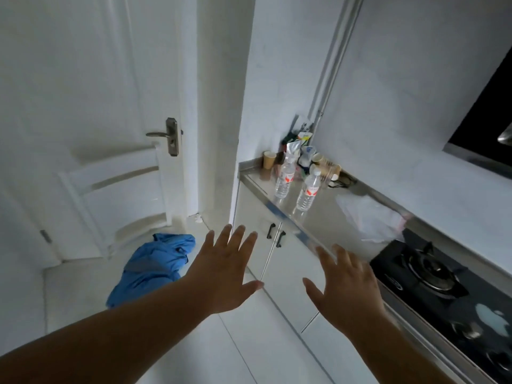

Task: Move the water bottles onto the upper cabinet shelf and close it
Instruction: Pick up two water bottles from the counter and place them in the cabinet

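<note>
Two clear water bottles with red-and-white labels stand upright on the steel counter [327, 217]: one bottle [284, 177] farther back, the other bottle [308, 193] nearer. Below the counter the white cabinet doors [288, 261] with two black handles [276, 234] are shut. My left hand [227, 270] and my right hand [346, 289] are stretched out in front of the cabinet, fingers spread, holding nothing and well short of the bottles. No upper cabinet shelf is in view.
Paper cups [269, 159], packets and clutter crowd the counter's back corner. A clear plastic bag [371, 220] lies by the black gas stove [432, 275] at right. A blue cloth [155, 267] lies on the floor by the white door [91, 134].
</note>
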